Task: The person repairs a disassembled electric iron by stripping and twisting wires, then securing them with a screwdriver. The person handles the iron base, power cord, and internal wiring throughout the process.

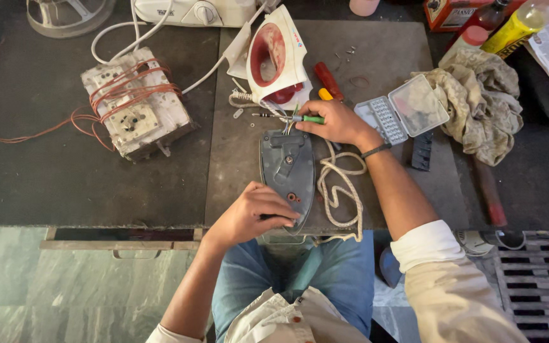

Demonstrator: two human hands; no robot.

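nearest to me, my left hand (255,213) lies curled over the rear end of the grey iron base (287,170), fingers bent and pressing down on it to steady it rather than wrapped around it. the base lies flat at the near edge of the counter (160,184), just above my lap, its pointed end toward me. beside it on the right, the pale braided cord (341,190) lies in loose loops, touching the base's edge.

a little further out, my right hand (335,121) is closed around a green-handled screwdriver (306,118), its tip pointing left over the far end of the base, where a few coloured wires stick up.

as i judge it, the iron is well into being taken apart: the white and red iron cover (277,57) is already off and lying tilted beyond the base, and small screws are scattered on the counter near it. the wiring at the far end of the base looks like what is in hand; anything beyond that i cannot tell.

further right, an open clear plastic parts box (405,111) lies beside a crumpled rag (484,108). far left is a grey block wound with orange wire (135,105).
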